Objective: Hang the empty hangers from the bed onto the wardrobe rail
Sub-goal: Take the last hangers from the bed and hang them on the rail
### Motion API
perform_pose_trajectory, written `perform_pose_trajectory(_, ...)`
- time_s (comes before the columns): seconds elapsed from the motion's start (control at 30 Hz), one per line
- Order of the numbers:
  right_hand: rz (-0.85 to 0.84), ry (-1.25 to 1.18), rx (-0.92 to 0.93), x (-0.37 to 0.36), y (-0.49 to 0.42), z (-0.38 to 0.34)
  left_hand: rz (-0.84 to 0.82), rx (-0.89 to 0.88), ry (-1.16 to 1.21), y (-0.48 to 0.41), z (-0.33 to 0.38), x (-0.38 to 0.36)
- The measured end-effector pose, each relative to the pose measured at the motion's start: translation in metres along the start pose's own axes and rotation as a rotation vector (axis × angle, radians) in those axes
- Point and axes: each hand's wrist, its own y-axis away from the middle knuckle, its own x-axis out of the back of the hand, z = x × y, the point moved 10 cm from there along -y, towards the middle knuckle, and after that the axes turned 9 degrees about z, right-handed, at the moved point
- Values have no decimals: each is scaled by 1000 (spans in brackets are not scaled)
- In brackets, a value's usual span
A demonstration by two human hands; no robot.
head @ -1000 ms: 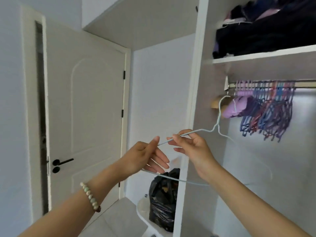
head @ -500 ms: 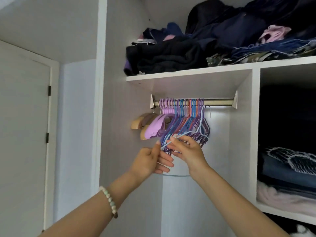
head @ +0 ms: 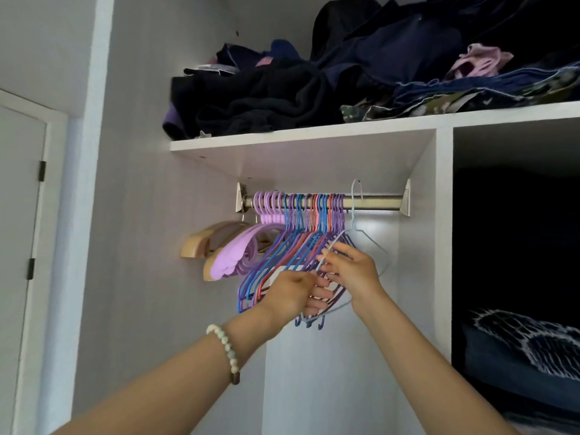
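Hanger hooked over rail; right hand grip pinches its arm; left hand grip unclear, contact hidden

Two forearms are seen, the left forearm and the right forearm, and both are bare as far as they can be followed. A bracelet is worn on the left wrist, behind the left hand. It is made of one string of small round beads, mostly white to pale green, with a single dark brown bead at its lower end. The right hand and its wrist are bare.
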Motion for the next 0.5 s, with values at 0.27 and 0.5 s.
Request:
perform_pose_trajectory(0.27,30,1,-38,-2,-46,5,-90,110,-122,-34,6,-11)
perform_pose_trajectory(0.5,1,10,-197,-11,-58,27,-49,141,-128,-46,0,-14)
